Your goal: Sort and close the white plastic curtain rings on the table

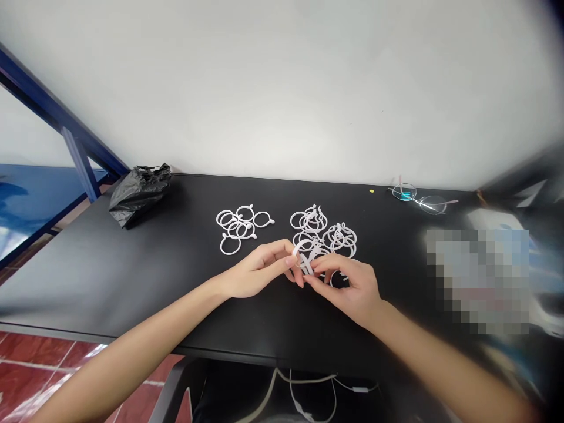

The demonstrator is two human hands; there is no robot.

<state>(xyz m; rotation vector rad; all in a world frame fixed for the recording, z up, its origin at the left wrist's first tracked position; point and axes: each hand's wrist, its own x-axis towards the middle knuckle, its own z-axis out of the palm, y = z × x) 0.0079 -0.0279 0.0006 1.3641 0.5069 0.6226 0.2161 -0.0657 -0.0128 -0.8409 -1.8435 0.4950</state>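
Note:
Over the black tabletop, my left hand (259,267) pinches a white plastic curtain ring (301,245) between thumb and fingers. My right hand (352,285) meets it from the other side, its thumb and fingertips closed on a white ring (307,264) right beside the first. Whether the two rings are linked cannot be made out. Behind and partly under the right hand lies a heap of white rings (341,238), each with a small eyelet tab. A smaller group of loose rings (230,245) lies apart, to the left.
A crumpled black plastic bag (140,191) sits at the back left, near a blue metal frame (79,158). Eyeglasses (414,198) rest at the back right. A blurred, pixelated package (480,282) is at the right edge. White cables (304,382) hang below the table's front edge.

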